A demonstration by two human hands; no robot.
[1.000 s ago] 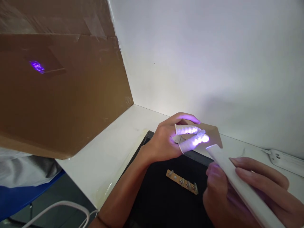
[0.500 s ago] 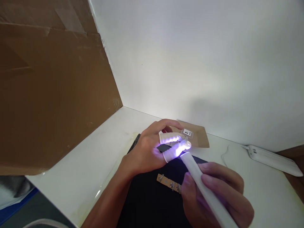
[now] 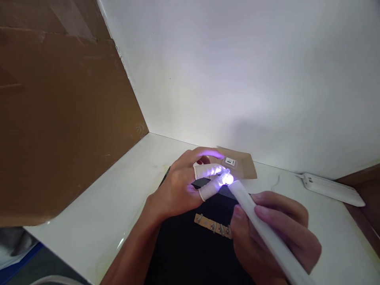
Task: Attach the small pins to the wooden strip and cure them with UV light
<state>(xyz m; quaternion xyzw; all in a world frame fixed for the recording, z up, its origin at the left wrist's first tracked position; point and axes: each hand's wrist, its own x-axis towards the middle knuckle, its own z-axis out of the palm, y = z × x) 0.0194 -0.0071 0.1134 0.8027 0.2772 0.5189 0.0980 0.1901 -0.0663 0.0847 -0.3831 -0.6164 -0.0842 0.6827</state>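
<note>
My left hand (image 3: 181,182), with pale finger covers on the thumb and index finger, pinches a small clear item (image 3: 227,172) whose shape is lost in the glare. A white stick-shaped lamp (image 3: 261,225) is held in my right hand (image 3: 279,233); its tip shines violet light onto the covered fingertips. Below the hands, a tan strip (image 3: 208,225) bearing several small pieces lies on a black mat (image 3: 190,253). Its right end is partly hidden by my right thumb.
Behind my left hand is a brown tray or envelope (image 3: 246,165) with a small labelled packet (image 3: 230,162) on it. A white power bank (image 3: 332,190) with a cable lies at the right. Brown cardboard (image 3: 68,118) stands at the left, a white wall (image 3: 237,71) behind.
The lamp tip has come closer to the pinched fingertips, and violet light now also falls on another finger of my left hand. The whole view has shifted slightly.
</note>
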